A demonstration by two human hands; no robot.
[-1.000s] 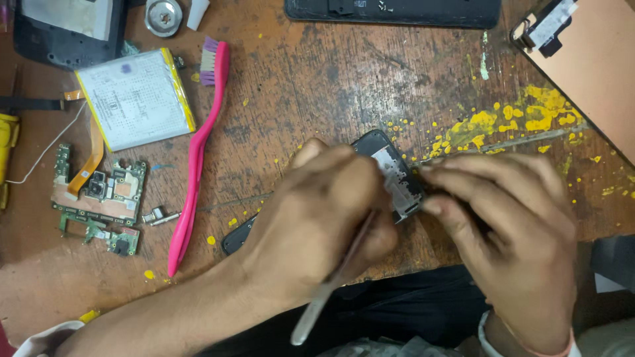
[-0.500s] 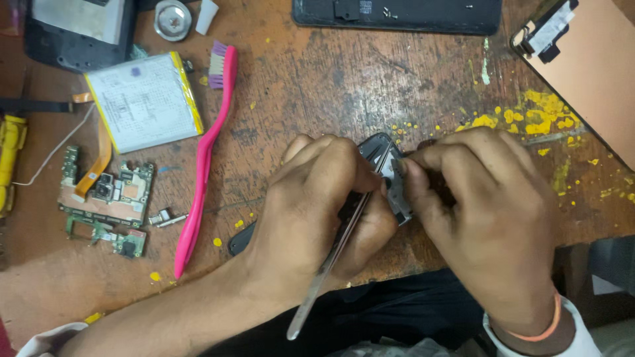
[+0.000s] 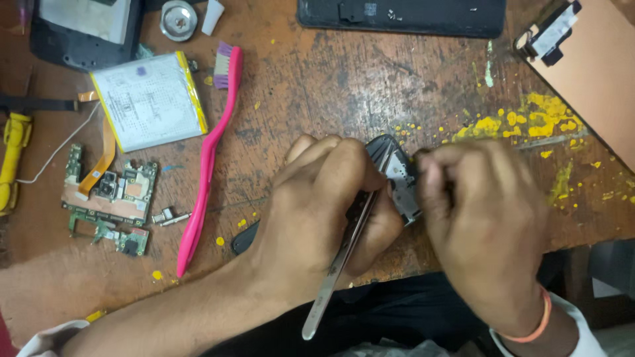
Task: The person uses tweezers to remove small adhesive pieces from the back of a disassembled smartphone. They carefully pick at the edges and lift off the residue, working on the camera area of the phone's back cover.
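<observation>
My left hand [image 3: 324, 205] grips metal tweezers [image 3: 337, 264] whose tips point at a small dark phone part [image 3: 397, 175] held upright near the table's front edge. My right hand [image 3: 483, 218] pinches the right side of that same part. Most of the part is hidden behind my fingers. A dark tab [image 3: 243, 239] sticks out from under my left hand.
A pink brush [image 3: 208, 158] lies to the left, next to a flat battery [image 3: 149, 99] and a green circuit board [image 3: 109, 198]. A black phone body [image 3: 403, 16] lies at the back. Yellow paint spots [image 3: 522, 122] mark the wooden table [image 3: 331, 86]. A tan panel [image 3: 595, 73] lies at the right.
Both hands have shifted slightly left and closer together around the phone part. The part has tilted more upright.
</observation>
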